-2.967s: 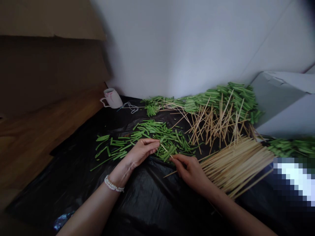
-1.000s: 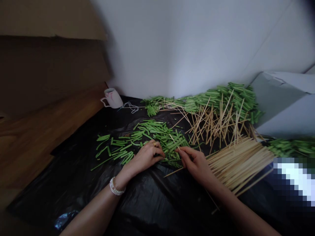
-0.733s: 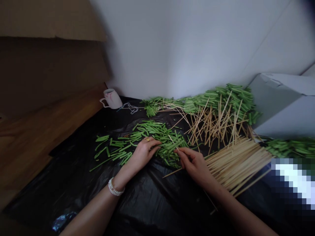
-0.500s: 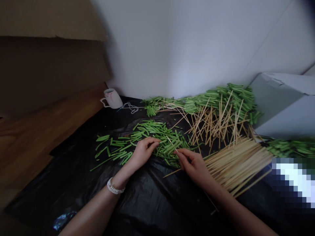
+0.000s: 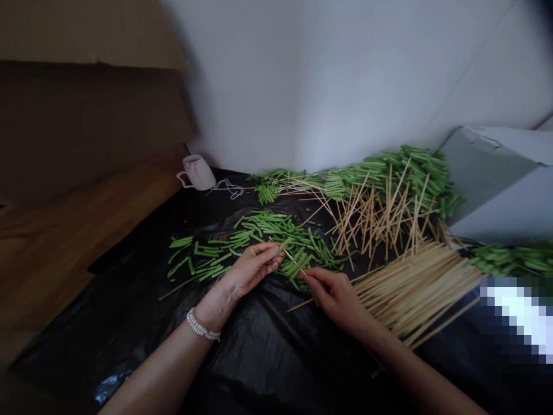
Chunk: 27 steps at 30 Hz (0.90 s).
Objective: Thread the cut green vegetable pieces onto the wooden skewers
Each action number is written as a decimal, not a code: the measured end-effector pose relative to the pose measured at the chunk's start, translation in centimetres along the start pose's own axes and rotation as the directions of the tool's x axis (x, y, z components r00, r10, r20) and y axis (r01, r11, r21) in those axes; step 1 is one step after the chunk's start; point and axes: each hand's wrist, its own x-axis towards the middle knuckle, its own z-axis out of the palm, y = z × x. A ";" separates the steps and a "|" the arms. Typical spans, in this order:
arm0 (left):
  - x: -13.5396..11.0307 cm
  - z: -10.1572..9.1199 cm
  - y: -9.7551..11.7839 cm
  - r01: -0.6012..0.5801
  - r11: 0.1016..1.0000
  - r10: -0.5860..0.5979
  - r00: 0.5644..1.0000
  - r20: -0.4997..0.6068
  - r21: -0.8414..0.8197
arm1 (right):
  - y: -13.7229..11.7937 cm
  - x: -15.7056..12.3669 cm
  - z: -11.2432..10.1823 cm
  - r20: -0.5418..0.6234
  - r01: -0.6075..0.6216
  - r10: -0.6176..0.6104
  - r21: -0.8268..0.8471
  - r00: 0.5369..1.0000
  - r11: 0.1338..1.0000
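My left hand (image 5: 250, 268), a pearl bracelet on its wrist, pinches a short green bean piece (image 5: 281, 248) at its fingertips. My right hand (image 5: 334, 294) is closed round a thin bamboo skewer (image 5: 294, 264) whose tip points up-left at that piece, with several green pieces threaded on it by my fingers. Both hands hover over a loose heap of cut green beans (image 5: 263, 233) lying on a black plastic sheet (image 5: 276, 351).
A bundle of bare skewers (image 5: 415, 288) lies right of my right hand. Finished bean skewers (image 5: 380, 190) are piled against the wall. A white mug (image 5: 196, 172) stands at the sheet's far left corner, a grey box (image 5: 496, 173) on the right, wooden floor (image 5: 64, 230) on the left.
My left hand lifted a bean piece out of the heap and brought it to the skewer tip. My right hand drew the skewer slightly back toward me.
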 end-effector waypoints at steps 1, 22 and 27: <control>0.0 0.0 0.0 -0.001 1.000 0.001 1.000 0.004 -0.001 | 0.0 0.0 0.0 -0.001 0.001 -0.001 0.000 1.000 1.000; 0.0 0.0 0.2 -0.006 0.998 0.007 1.000 -0.027 0.055 | 0.1 -0.2 0.4 -0.009 -0.010 0.010 -0.005 1.000 1.000; -0.1 -0.1 0.1 0.026 0.998 -0.025 1.000 -0.014 0.049 | -0.1 -0.3 0.4 -0.016 -0.007 0.006 -0.024 1.000 1.000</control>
